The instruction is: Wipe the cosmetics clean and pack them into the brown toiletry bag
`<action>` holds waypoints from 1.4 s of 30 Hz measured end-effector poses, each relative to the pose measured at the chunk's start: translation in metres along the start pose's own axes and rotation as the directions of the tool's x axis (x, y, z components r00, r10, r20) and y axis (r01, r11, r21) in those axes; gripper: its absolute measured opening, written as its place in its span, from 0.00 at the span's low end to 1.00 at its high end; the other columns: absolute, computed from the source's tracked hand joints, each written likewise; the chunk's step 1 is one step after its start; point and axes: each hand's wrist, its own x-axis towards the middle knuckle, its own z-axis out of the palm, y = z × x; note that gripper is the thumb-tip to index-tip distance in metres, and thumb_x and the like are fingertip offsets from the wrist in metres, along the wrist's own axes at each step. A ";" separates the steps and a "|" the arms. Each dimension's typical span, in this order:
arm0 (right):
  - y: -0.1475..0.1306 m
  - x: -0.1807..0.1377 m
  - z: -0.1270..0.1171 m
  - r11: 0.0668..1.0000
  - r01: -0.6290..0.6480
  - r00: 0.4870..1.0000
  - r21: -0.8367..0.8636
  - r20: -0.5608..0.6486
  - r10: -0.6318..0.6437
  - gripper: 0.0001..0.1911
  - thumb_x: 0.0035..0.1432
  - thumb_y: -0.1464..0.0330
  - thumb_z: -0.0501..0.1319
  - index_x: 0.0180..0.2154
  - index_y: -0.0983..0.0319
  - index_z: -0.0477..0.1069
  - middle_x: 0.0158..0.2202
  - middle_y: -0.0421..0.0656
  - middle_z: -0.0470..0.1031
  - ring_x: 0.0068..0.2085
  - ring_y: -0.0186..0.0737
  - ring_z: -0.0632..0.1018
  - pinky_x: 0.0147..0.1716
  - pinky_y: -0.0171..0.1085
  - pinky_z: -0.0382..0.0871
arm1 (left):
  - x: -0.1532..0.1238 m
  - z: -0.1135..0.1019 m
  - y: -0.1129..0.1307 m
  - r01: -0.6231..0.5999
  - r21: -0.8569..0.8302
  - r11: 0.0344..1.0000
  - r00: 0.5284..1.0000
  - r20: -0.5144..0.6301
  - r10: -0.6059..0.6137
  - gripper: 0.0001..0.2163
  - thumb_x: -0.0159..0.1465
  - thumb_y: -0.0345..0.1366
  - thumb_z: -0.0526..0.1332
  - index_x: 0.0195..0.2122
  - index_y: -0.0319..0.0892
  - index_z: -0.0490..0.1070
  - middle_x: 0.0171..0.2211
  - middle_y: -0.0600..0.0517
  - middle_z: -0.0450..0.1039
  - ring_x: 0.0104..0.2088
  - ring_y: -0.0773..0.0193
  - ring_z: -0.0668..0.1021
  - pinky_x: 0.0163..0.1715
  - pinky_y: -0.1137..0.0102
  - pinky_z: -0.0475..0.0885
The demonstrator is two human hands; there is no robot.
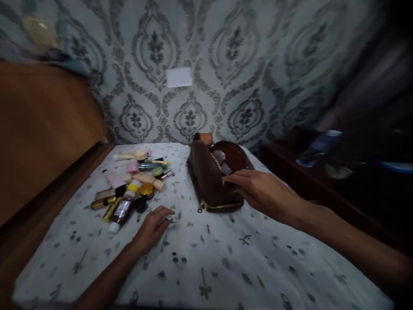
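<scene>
A brown zippered cosmetic bag [206, 176] sits on the white patterned cloth, its mouth open and some clear, shiny items [220, 156] showing inside. My right hand [258, 187] reaches in from the right, its fingers pressed together on the bag's zipped edge. Low over the cloth, left of the bag, my left hand [155, 226] has curled fingers, with thumb and forefinger close around something small and pale that is too blurred to name. Beyond it lies a pile of cosmetics: a dark bottle with white cap [122, 211], a yellow-lidded jar [146, 190] and several tubes [114, 178].
A wooden headboard or cabinet side [48, 137] borders the cloth on the left. Patterned wallpaper [190, 112] with a white card [179, 77] rises behind. To the right, a dark ledge [284, 168] carries a clear plastic bottle [318, 148]. An orange-brown item [204, 138] stands behind the bag.
</scene>
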 end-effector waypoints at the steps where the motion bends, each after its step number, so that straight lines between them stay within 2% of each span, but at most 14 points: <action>1: -0.006 0.005 0.002 0.999 0.032 0.998 0.037 -0.058 -0.030 0.22 0.58 0.78 0.53 0.50 0.59 0.74 0.45 0.47 0.79 0.43 0.43 0.80 0.41 0.38 0.74 | 0.000 0.000 0.000 0.010 -0.022 1.000 1.000 -0.018 -0.010 0.11 0.66 0.38 0.57 0.43 0.42 0.75 0.38 0.47 0.78 0.41 0.58 0.79 0.43 0.66 0.73; 3: -0.020 0.016 0.008 0.988 0.104 0.987 0.117 -0.131 -0.089 0.21 0.58 0.78 0.52 0.47 0.58 0.75 0.47 0.47 0.79 0.44 0.42 0.80 0.42 0.37 0.75 | -0.001 -0.003 0.000 0.049 -0.057 0.997 0.996 -0.076 -0.054 0.09 0.65 0.36 0.58 0.43 0.42 0.75 0.41 0.47 0.78 0.44 0.57 0.78 0.47 0.65 0.71; 5: -0.036 0.028 0.017 0.967 0.164 0.980 0.196 -0.148 -0.136 0.20 0.57 0.79 0.51 0.44 0.58 0.76 0.47 0.47 0.79 0.44 0.41 0.80 0.42 0.37 0.75 | -0.001 -0.011 0.003 0.058 -0.056 0.997 0.992 -0.107 -0.064 0.09 0.65 0.35 0.58 0.43 0.41 0.74 0.42 0.47 0.77 0.45 0.57 0.78 0.49 0.65 0.70; 11: -0.082 0.068 0.067 0.865 0.236 0.972 0.443 -0.094 -0.217 0.20 0.55 0.78 0.52 0.45 0.61 0.76 0.45 0.47 0.79 0.45 0.42 0.80 0.46 0.38 0.73 | -0.010 -0.057 0.008 -0.083 0.181 0.980 0.985 -0.134 0.109 0.10 0.68 0.30 0.53 0.47 0.43 0.72 0.44 0.46 0.74 0.45 0.58 0.76 0.46 0.66 0.71; 14: -0.099 0.089 0.099 0.810 0.193 0.981 0.553 -0.124 -0.149 0.20 0.57 0.77 0.52 0.49 0.62 0.73 0.47 0.48 0.77 0.47 0.43 0.78 0.50 0.42 0.71 | -0.021 -0.074 -0.007 -0.096 0.327 0.940 0.970 -0.181 0.162 0.12 0.69 0.28 0.52 0.48 0.43 0.70 0.44 0.46 0.73 0.45 0.58 0.75 0.45 0.65 0.71; 16: -0.110 0.104 0.119 0.810 0.142 0.987 0.570 -0.141 -0.074 0.20 0.58 0.75 0.54 0.53 0.63 0.70 0.49 0.50 0.74 0.50 0.44 0.76 0.51 0.43 0.70 | -0.029 -0.080 -0.020 -0.113 0.410 0.905 0.965 -0.170 0.197 0.12 0.69 0.28 0.51 0.48 0.43 0.70 0.42 0.47 0.73 0.43 0.58 0.75 0.44 0.65 0.72; 19: -0.121 0.126 0.142 0.826 0.034 0.990 0.563 -0.134 0.051 0.19 0.62 0.71 0.54 0.54 0.64 0.69 0.50 0.53 0.72 0.52 0.47 0.74 0.50 0.44 0.70 | -0.037 -0.084 -0.036 -0.182 0.540 0.822 0.964 -0.067 0.258 0.13 0.68 0.24 0.49 0.47 0.42 0.70 0.39 0.47 0.72 0.41 0.59 0.74 0.41 0.66 0.71; 21: -0.127 0.140 0.151 0.838 -0.023 0.986 0.546 -0.124 0.109 0.17 0.64 0.69 0.52 0.53 0.65 0.69 0.50 0.53 0.73 0.52 0.48 0.73 0.51 0.44 0.68 | -0.039 -0.085 -0.042 -0.196 0.628 0.754 0.969 0.005 0.248 0.14 0.67 0.23 0.49 0.47 0.41 0.69 0.39 0.47 0.71 0.40 0.59 0.73 0.40 0.66 0.71; 26: -0.133 0.164 0.156 0.872 -0.067 0.991 0.485 -0.066 0.113 0.15 0.65 0.68 0.53 0.49 0.64 0.71 0.45 0.49 0.76 0.46 0.44 0.75 0.46 0.39 0.67 | -0.030 -0.080 -0.035 -0.166 0.717 0.677 0.983 0.064 0.173 0.13 0.66 0.21 0.51 0.46 0.42 0.68 0.41 0.48 0.69 0.42 0.57 0.72 0.39 0.67 0.70; 30: -0.140 0.188 0.145 0.918 -0.084 0.988 0.388 -0.089 0.128 0.15 0.66 0.66 0.53 0.47 0.64 0.74 0.45 0.51 0.75 0.48 0.47 0.74 0.47 0.40 0.66 | -0.020 -0.066 -0.026 -0.318 0.673 0.667 0.948 0.210 0.240 0.09 0.66 0.24 0.54 0.45 0.41 0.66 0.41 0.47 0.69 0.43 0.56 0.71 0.38 0.66 0.70; 32: -0.148 0.210 0.139 0.945 -0.057 0.991 0.322 -0.095 0.093 0.15 0.66 0.67 0.53 0.48 0.65 0.73 0.47 0.51 0.74 0.50 0.48 0.73 0.50 0.41 0.64 | -0.017 -0.058 -0.027 -0.366 0.652 0.664 0.931 0.257 0.261 0.08 0.66 0.25 0.55 0.45 0.40 0.65 0.41 0.46 0.69 0.43 0.56 0.71 0.36 0.66 0.70; 35: -0.163 0.252 0.134 0.962 0.011 0.996 0.274 -0.089 0.014 0.16 0.66 0.68 0.54 0.52 0.66 0.71 0.51 0.52 0.73 0.54 0.48 0.70 0.55 0.41 0.61 | -0.016 -0.051 -0.034 -0.365 0.642 0.674 0.931 0.255 0.261 0.08 0.67 0.25 0.53 0.45 0.40 0.65 0.41 0.46 0.70 0.42 0.57 0.72 0.35 0.67 0.69; 39: -0.183 0.304 0.133 0.967 0.047 0.997 0.251 -0.066 -0.031 0.19 0.64 0.64 0.59 0.52 0.69 0.70 0.53 0.57 0.71 0.55 0.51 0.69 0.55 0.43 0.60 | -0.015 -0.055 -0.035 -0.349 0.602 0.719 0.936 0.269 0.228 0.11 0.64 0.23 0.54 0.46 0.39 0.66 0.41 0.46 0.71 0.42 0.57 0.73 0.37 0.67 0.70; 42: -0.194 0.323 0.135 0.966 0.074 0.997 0.249 -0.030 -0.068 0.20 0.62 0.61 0.62 0.49 0.69 0.72 0.51 0.59 0.72 0.55 0.53 0.70 0.53 0.44 0.62 | -0.014 -0.060 -0.031 -0.334 0.579 0.743 0.938 0.284 0.200 0.09 0.64 0.24 0.55 0.45 0.39 0.66 0.40 0.47 0.71 0.41 0.58 0.73 0.37 0.67 0.70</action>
